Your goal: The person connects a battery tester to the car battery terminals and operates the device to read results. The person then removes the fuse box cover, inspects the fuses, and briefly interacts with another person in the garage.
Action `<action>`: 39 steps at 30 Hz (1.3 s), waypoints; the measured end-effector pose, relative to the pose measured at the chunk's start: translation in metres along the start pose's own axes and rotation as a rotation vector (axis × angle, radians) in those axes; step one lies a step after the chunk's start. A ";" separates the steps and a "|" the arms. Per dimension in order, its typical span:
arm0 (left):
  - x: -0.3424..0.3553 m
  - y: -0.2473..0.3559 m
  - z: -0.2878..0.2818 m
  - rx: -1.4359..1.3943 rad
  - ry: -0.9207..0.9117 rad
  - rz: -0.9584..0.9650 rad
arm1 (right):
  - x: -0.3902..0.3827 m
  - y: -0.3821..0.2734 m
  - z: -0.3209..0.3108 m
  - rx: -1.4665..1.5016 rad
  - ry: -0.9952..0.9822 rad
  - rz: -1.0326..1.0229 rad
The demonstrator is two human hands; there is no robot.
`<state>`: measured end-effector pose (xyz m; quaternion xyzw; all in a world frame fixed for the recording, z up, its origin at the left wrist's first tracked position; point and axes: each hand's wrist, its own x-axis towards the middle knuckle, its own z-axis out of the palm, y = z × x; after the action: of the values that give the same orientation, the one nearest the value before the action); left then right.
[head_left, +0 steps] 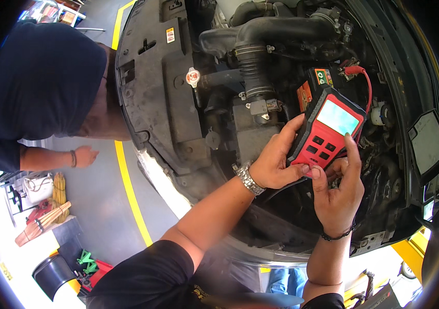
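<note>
Red and black plastic, the handheld tester (327, 131) with a pale screen is above the open engine bay (260, 103), near the battery (314, 85). The left hand (276, 159) grips its lower left edge; the right hand (339, 193) holds its bottom, one finger on the side. A ribbed rubber hose (253, 69) lies just left. A red cable (366, 87) curves behind the tester. Another person (39, 92) leans in at left.

Light: bright daylight; engine bay (281, 77) shadowed | glare: lower-left floor (washed out) | edges: fisheye-bent, dark rim
</note>
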<state>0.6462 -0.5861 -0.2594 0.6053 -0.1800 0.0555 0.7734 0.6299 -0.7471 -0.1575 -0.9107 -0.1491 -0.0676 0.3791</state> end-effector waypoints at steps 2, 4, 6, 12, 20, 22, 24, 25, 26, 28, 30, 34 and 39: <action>0.000 0.000 0.000 0.005 0.006 0.009 | 0.001 0.000 0.001 -0.047 -0.018 0.013; -0.001 -0.001 0.000 -0.003 -0.001 -0.004 | 0.001 0.000 0.002 0.006 0.011 0.019; 0.000 -0.001 0.000 0.014 0.005 0.011 | 0.001 0.000 0.002 0.021 0.016 0.019; 0.002 0.000 -0.002 0.005 -0.017 -0.030 | 0.001 0.002 -0.001 -0.029 -0.024 0.000; -0.001 -0.001 -0.001 0.013 -0.014 -0.052 | 0.005 -0.001 -0.003 -0.102 -0.058 0.062; -0.002 -0.003 -0.001 0.026 -0.009 -0.043 | 0.005 -0.002 -0.005 -0.096 -0.071 0.068; -0.003 -0.005 0.000 -0.011 0.012 -0.046 | 0.006 -0.004 -0.006 -0.102 -0.074 0.053; -0.004 -0.006 0.001 -0.037 0.017 -0.049 | 0.007 -0.004 -0.006 -0.113 -0.071 0.036; -0.005 -0.006 0.001 -0.111 -0.005 -0.092 | 0.008 -0.004 -0.007 -0.124 -0.068 0.013; -0.005 -0.007 0.005 -0.251 0.025 -0.130 | 0.010 -0.002 -0.007 -0.111 -0.054 -0.038; -0.007 -0.005 0.006 -0.234 0.042 -0.133 | 0.012 -0.001 -0.007 -0.118 -0.058 -0.071; -0.005 -0.001 0.007 -0.211 0.030 -0.090 | 0.013 -0.001 -0.011 -0.194 -0.095 -0.113; -0.004 -0.002 0.006 -0.093 0.003 -0.074 | 0.013 -0.004 -0.016 -0.270 -0.138 -0.081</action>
<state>0.6418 -0.5921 -0.2609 0.5751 -0.1589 0.0194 0.8023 0.6405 -0.7535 -0.1404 -0.9491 -0.2013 -0.0394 0.2391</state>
